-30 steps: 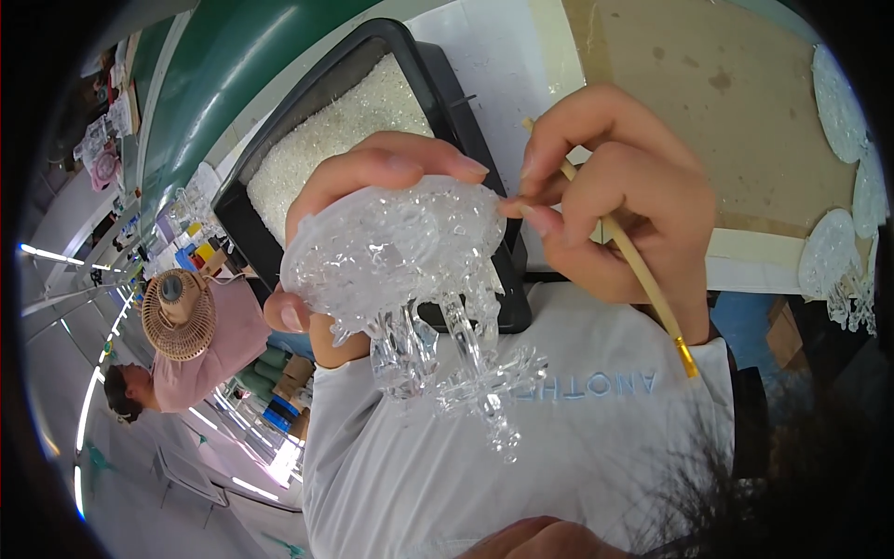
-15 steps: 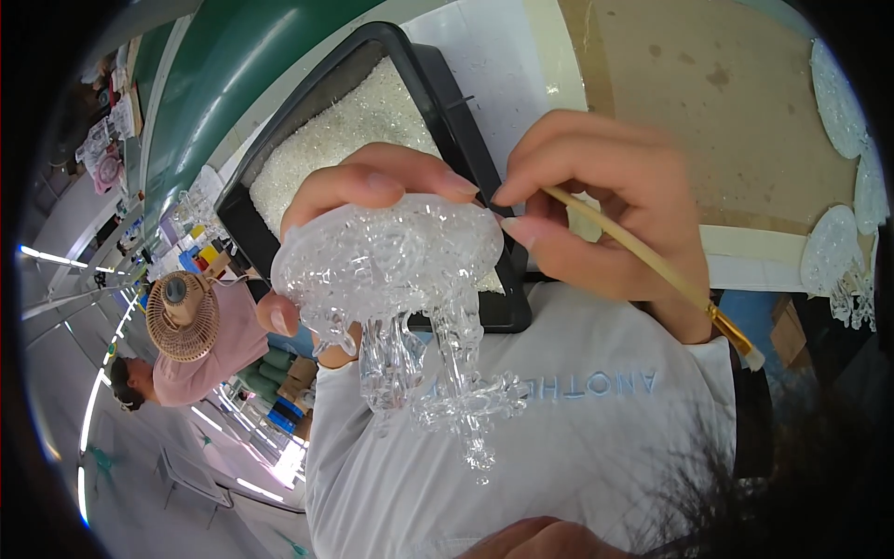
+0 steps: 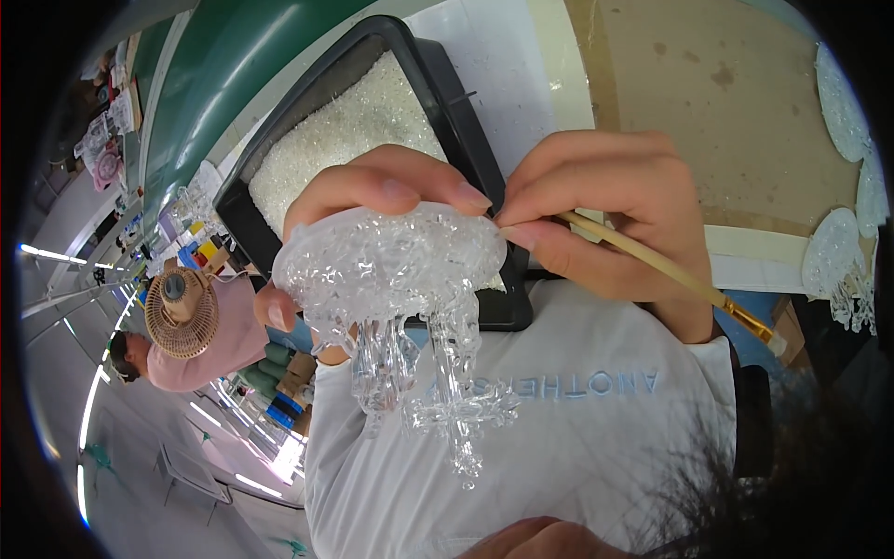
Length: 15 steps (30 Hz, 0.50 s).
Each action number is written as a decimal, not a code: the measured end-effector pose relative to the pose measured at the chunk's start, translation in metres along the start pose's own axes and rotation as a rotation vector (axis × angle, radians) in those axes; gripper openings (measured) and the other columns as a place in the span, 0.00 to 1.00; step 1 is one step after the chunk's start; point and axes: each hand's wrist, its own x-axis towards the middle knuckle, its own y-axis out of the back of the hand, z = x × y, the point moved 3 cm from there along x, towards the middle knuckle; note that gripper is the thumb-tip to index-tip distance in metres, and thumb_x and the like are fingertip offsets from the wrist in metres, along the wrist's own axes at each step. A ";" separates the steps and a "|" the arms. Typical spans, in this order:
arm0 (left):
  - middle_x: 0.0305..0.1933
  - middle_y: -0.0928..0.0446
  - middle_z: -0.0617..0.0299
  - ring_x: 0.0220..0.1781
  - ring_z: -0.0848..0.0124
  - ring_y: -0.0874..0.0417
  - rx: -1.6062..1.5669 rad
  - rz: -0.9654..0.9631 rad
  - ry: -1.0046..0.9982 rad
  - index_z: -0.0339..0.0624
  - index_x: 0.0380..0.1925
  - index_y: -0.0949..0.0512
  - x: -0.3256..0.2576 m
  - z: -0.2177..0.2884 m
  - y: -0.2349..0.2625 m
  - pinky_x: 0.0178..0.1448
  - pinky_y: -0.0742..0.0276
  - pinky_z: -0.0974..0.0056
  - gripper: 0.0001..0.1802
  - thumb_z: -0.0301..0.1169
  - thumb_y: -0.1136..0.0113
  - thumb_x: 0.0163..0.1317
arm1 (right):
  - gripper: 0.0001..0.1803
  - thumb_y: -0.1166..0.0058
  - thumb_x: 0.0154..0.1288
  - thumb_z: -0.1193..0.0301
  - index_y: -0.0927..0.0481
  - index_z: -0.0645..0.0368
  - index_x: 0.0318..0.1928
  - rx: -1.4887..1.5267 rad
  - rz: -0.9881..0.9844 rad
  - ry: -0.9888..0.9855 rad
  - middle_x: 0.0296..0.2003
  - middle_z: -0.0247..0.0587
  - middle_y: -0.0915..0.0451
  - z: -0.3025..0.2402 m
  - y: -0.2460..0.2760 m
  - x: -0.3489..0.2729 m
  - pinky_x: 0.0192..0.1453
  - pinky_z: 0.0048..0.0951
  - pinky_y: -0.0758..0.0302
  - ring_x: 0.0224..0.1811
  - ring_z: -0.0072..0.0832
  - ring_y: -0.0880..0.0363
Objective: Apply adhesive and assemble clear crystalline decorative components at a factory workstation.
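My left hand (image 3: 372,182) is closed around a clear, glittery ornament (image 3: 391,265), with fingers over its top edge and the thumb at its left side. The ornament has a rounded, lumpy upper part, and clear strands and a cross-shaped piece hang below it. My right hand (image 3: 615,210) keeps a thin paintbrush (image 3: 652,259) tucked in its fingers, the bristles pointing down and right, away from the ornament. Right thumb and forefinger pinch together at the ornament's right edge; whether something tiny sits between them, I cannot tell.
Behind my hands stands a black tray (image 3: 456,102) filled with clear granules (image 3: 345,121). A brown board (image 3: 708,112) lies at the right, with similar clear ornaments (image 3: 832,252) along its far side. A fan (image 3: 182,310) and another person in pink (image 3: 228,345) are at the left.
The right hand has shifted slightly right and down, its thumb and forefinger now together at the ornament's edge. The brush has moved with it, its bristles farther right. The ornament has tilted slightly.
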 end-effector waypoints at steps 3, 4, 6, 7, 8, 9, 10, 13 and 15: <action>0.53 0.31 0.33 0.53 0.38 0.20 0.034 -0.045 0.017 0.38 0.58 0.33 0.001 0.001 0.004 0.52 0.16 0.46 0.32 0.46 0.35 0.63 | 0.08 0.38 0.50 0.84 0.15 0.66 0.33 -0.011 0.004 0.007 0.29 0.44 0.18 0.001 -0.001 0.000 0.28 0.24 0.27 0.27 0.29 0.19; 0.53 0.31 0.33 0.53 0.39 0.20 0.063 -0.066 0.035 0.38 0.58 0.33 0.002 0.001 0.004 0.52 0.16 0.46 0.32 0.46 0.34 0.62 | 0.07 0.37 0.50 0.84 0.15 0.66 0.33 -0.022 0.001 0.008 0.29 0.44 0.18 0.002 0.000 0.000 0.28 0.24 0.27 0.27 0.29 0.19; 0.53 0.31 0.34 0.52 0.39 0.20 0.019 -0.023 0.067 0.39 0.58 0.33 0.006 0.003 -0.002 0.52 0.15 0.47 0.32 0.45 0.33 0.62 | 0.07 0.37 0.50 0.83 0.15 0.66 0.33 -0.032 -0.002 0.008 0.29 0.44 0.18 0.002 0.000 -0.001 0.28 0.24 0.27 0.26 0.29 0.19; 0.53 0.30 0.34 0.52 0.40 0.20 -0.025 0.020 0.099 0.39 0.58 0.33 0.007 0.002 -0.003 0.52 0.15 0.48 0.32 0.44 0.33 0.61 | 0.07 0.37 0.50 0.83 0.15 0.66 0.33 -0.045 -0.002 0.006 0.29 0.43 0.18 0.003 0.000 -0.001 0.28 0.24 0.27 0.26 0.28 0.19; 0.53 0.30 0.34 0.52 0.40 0.20 -0.023 0.024 0.099 0.39 0.58 0.33 0.007 0.004 -0.004 0.52 0.15 0.48 0.32 0.44 0.33 0.61 | 0.07 0.36 0.50 0.83 0.16 0.65 0.33 -0.053 -0.006 0.006 0.29 0.43 0.18 0.002 -0.001 -0.001 0.28 0.24 0.27 0.27 0.28 0.19; 0.53 0.30 0.34 0.52 0.40 0.20 -0.019 0.025 0.105 0.39 0.58 0.33 0.007 0.005 -0.005 0.53 0.15 0.48 0.31 0.43 0.33 0.61 | 0.07 0.36 0.50 0.83 0.16 0.65 0.33 -0.050 -0.008 0.006 0.29 0.43 0.18 0.001 -0.001 0.000 0.28 0.24 0.27 0.27 0.28 0.19; 0.53 0.30 0.34 0.52 0.40 0.20 -0.014 0.027 0.111 0.40 0.58 0.33 0.007 0.007 -0.006 0.53 0.16 0.48 0.31 0.43 0.33 0.61 | 0.07 0.36 0.50 0.83 0.16 0.65 0.33 -0.033 -0.020 -0.005 0.29 0.42 0.18 0.000 -0.001 0.001 0.29 0.24 0.27 0.27 0.28 0.19; 0.53 0.31 0.35 0.53 0.40 0.20 -0.010 0.018 0.129 0.41 0.58 0.33 0.006 0.006 -0.006 0.53 0.16 0.48 0.30 0.42 0.34 0.62 | 0.07 0.36 0.51 0.83 0.16 0.65 0.33 -0.003 -0.032 -0.044 0.29 0.42 0.18 0.002 -0.002 0.000 0.29 0.24 0.27 0.28 0.28 0.19; 0.54 0.31 0.35 0.53 0.41 0.21 -0.005 0.014 0.139 0.41 0.58 0.32 0.006 0.006 -0.005 0.54 0.16 0.48 0.29 0.41 0.34 0.62 | 0.07 0.35 0.52 0.83 0.16 0.65 0.34 0.014 -0.037 -0.068 0.29 0.41 0.18 0.005 -0.002 0.000 0.30 0.24 0.27 0.28 0.28 0.20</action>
